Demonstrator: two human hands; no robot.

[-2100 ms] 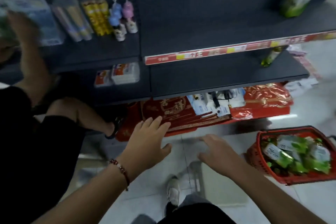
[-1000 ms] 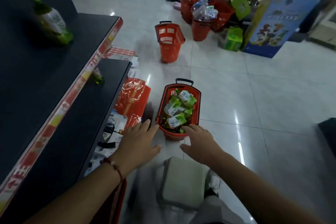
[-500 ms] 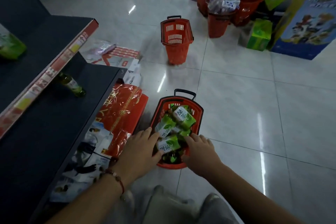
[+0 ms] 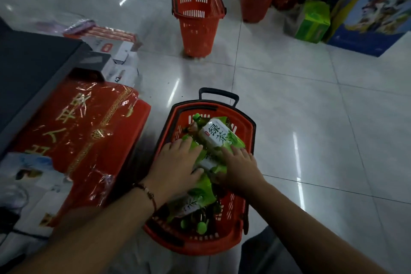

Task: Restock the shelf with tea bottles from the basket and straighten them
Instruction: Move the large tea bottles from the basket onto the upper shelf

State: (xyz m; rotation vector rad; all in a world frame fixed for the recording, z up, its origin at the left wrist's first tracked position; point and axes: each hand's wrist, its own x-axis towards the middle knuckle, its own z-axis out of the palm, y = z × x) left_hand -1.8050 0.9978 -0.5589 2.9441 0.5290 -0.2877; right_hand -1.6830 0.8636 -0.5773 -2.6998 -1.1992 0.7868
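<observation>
Head view, looking down: I have both hands inside the red basket [image 4: 249, 138] on the tiled floor [image 4: 311, 118]. My left hand [image 4: 175, 167] lies palm-down with the fingers spread, resting on the pile of tea bottles [image 4: 200, 198] rather than wrapped round one. My right hand [image 4: 241, 168] is also palm-down, fingers loosely apart, touching the side of the top bottle [image 4: 214, 134]; I cannot tell whether it has closed on anything underneath. A beaded bracelet [image 4: 148, 191] sits on my left wrist.

The top bottle lies tilted across the pile, its green cap toward the far rim, with a white and green label printed in large characters over dark tea. More bottles lie jumbled beneath it, two green caps showing near the close rim. The basket has a black handle [image 4: 219, 93] at its far end.

Just left of the basket lies a red gift box [image 4: 84, 127] in shiny wrap, partly under the dark shelf [image 4: 33, 66]. Well beyond, a second red basket [image 4: 196, 18] stands upright, and I cannot see anything inside it. Further red baskets [image 4: 255, 0] holding goods stand at the top edge, beside a green carton [image 4: 313, 22].
</observation>
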